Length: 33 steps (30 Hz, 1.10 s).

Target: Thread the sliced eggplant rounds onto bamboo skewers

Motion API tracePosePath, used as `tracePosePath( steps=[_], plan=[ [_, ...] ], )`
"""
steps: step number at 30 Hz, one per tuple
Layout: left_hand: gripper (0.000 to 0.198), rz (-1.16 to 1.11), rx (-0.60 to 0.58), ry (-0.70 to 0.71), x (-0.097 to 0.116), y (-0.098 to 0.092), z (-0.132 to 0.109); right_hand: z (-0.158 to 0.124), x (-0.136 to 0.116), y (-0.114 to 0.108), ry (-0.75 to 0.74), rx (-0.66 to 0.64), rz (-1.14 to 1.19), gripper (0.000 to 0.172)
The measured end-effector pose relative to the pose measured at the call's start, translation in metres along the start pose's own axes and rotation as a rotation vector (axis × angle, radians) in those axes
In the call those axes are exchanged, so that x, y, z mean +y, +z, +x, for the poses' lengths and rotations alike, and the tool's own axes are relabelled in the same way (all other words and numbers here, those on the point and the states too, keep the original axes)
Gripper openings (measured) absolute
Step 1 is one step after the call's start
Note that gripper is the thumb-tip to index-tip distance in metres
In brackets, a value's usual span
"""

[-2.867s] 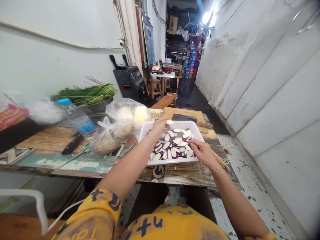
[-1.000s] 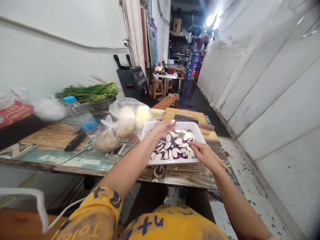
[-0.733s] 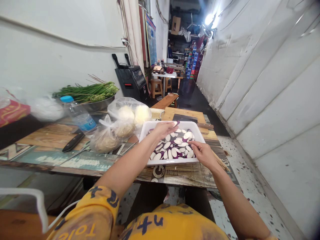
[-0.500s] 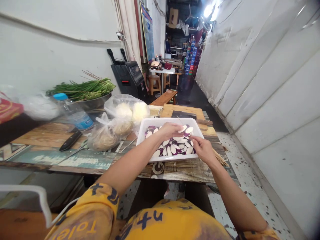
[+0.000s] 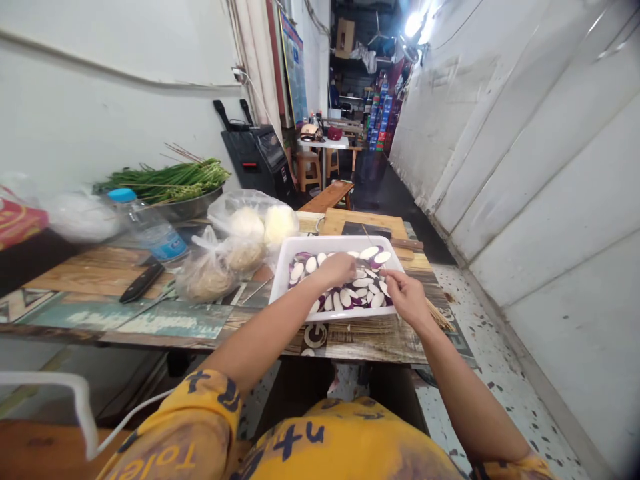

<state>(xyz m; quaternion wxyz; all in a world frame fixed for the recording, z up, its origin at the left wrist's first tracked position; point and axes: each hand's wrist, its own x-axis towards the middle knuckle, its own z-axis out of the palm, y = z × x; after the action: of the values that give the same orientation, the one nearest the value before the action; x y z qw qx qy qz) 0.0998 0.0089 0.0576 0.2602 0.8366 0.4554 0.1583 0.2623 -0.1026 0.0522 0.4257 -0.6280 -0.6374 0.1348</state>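
A white plastic tray point(image 5: 276, 283) holds many oval eggplant slices point(image 5: 345, 297) with white flesh and purple skin. My right hand point(image 5: 409, 297), at the tray's right side, pinches a thin bamboo skewer point(image 5: 367, 233) near its lower end. Two or so eggplant slices point(image 5: 370, 253) sit on that skewer, which slants up towards the far rim. My left hand point(image 5: 339, 269) is down in the middle of the tray with its fingers curled among the slices. Its fingertips are partly hidden, so what they grip does not show.
More skewers point(image 5: 440, 316) lie right of the tray. Behind it are a cutting board point(image 5: 363, 219) and a cleaver point(image 5: 367, 230). To the left stand bagged food point(image 5: 207, 273), a water bottle point(image 5: 159, 230), a black-handled knife point(image 5: 143, 280) and a bowl of green stalks point(image 5: 193, 205).
My left hand has drawn back from the slices on the skewer and dropped lower into the tray, its fingers now curled. My right hand stays almost in place with the skewer.
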Motion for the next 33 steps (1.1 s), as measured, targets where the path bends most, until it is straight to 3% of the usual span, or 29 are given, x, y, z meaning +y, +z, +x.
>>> tracePosePath(
  steps=[3, 6, 10, 21, 33],
  plan=[
    [0.009, -0.619, 0.174, -0.184, -0.005, -0.004, 0.01, -0.002, 0.001, -0.001, -0.032, -0.037, 0.008, 0.038],
    [0.006, -1.192, 0.243, -0.366, -0.01, -0.014, 0.015, -0.003, 0.001, -0.003, -0.045, -0.07, 0.031, 0.036],
    [0.006, -1.577, 0.242, -0.492, -0.015, -0.029, 0.014, -0.003, 0.0, -0.004, -0.039, -0.143, 0.029, 0.036],
    [0.009, -1.76, 0.245, -0.557, -0.024, -0.032, 0.019, -0.001, -0.007, -0.006, -0.047, -0.213, -0.03, 0.033],
    [0.008, -1.667, 0.238, -0.526, -0.021, -0.031, 0.019, 0.0, -0.005, -0.005, -0.048, -0.214, -0.012, 0.034]
  ],
)
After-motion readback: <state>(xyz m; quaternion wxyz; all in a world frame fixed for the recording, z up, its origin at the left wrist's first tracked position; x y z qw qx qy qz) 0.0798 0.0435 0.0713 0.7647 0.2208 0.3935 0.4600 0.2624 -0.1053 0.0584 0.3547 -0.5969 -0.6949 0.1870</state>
